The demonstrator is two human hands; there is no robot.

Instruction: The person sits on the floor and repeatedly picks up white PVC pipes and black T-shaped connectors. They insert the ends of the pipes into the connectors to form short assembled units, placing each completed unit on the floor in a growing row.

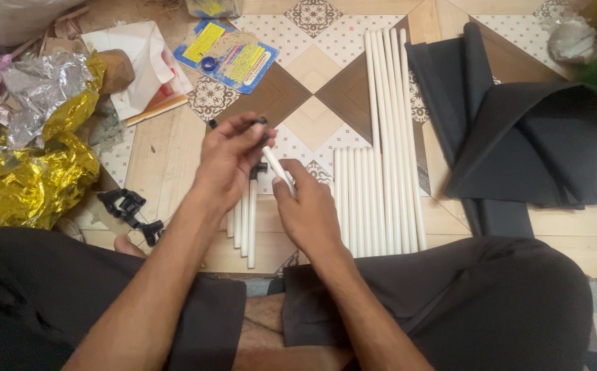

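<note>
Fitting a small black connector (pixel 261 126) onto the end of a short white tube (pixel 278 170), at centre frame above the lap. Left hand (pixel 226 161) has its fingertips pinched together on the connector; right hand (pixel 305 209) has thumb and fingers clamped round the tube, which slants up and left toward the connector. Whether the tube end is already seated inside the connector cannot be told: the fingers cover the joint.

Below the hands, a few short tubes with black end pieces (pixel 245 220) lie on the tiled floor (pixel 312 117), just left of a row of bare short tubes (pixel 357 199). Long white tubes (pixel 389 103) run toward the top of the frame beside them. Loose black connectors (pixel 130 209) sit at lower left, near crumpled gold foil (pixel 34 178). Folded black fabric (pixel 518 137) occupies the right side; a blue and yellow card packet (pixel 226 55) lies at upper centre.

Judgement: assembly step, one joint in progress. Pressing it home would call for the tube held in line with the connector's socket and a firm, straight push, with the pinch kept tight.
</note>
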